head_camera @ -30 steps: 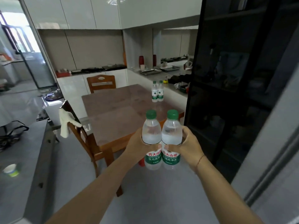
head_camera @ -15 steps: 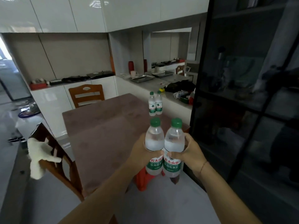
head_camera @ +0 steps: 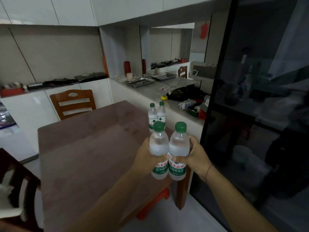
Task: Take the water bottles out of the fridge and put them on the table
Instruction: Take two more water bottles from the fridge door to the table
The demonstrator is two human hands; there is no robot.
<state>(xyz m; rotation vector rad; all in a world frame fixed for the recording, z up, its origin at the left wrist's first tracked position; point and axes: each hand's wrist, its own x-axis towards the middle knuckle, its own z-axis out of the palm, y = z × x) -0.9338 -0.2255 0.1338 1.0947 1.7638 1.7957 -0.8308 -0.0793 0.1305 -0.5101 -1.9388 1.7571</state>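
Note:
I hold two clear water bottles with green caps and green labels upright, side by side, above the near right part of the brown table [head_camera: 87, 148]. My left hand [head_camera: 144, 158] grips the left bottle [head_camera: 158, 144] around its middle. My right hand [head_camera: 192, 156] grips the right bottle [head_camera: 178, 144] the same way. The two bottles touch each other. Two more bottles of the same kind [head_camera: 156, 114] stand together on the table's far right edge, just behind the ones I hold.
A tall dark glass-fronted cabinet [head_camera: 250, 114] stands close on the right. A wooden chair [head_camera: 72, 102] sits at the table's far side, another dark chair [head_camera: 15, 178] at the near left. An orange stool [head_camera: 153, 201] stands under the table. A cluttered grey counter [head_camera: 167, 91] runs behind.
I have moved closer to the table with both bottles still held together. The table now lies right under my hands and the two standing bottles appear nearer.

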